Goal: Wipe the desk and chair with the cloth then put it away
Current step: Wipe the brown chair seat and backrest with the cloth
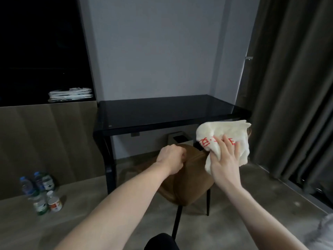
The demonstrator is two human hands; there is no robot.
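Observation:
A brown padded chair (187, 186) with thin black legs stands in front of the black glass-topped desk (162, 110). My left hand (172, 156) is closed on the top edge of the chair's backrest. My right hand (225, 159) presses a white cloth (223, 132) with red lettering against the backrest's right top corner. The cloth bunches up above my fingers and hides that corner of the chair. The desk top holds nothing that I can see.
Several plastic bottles (40, 192) stand on the floor at the left by a wood-panelled cabinet. Folded white items (70, 94) lie on a dark shelf above it. A dark curtain (292, 87) hangs at the right. A small bin (177, 138) sits under the desk.

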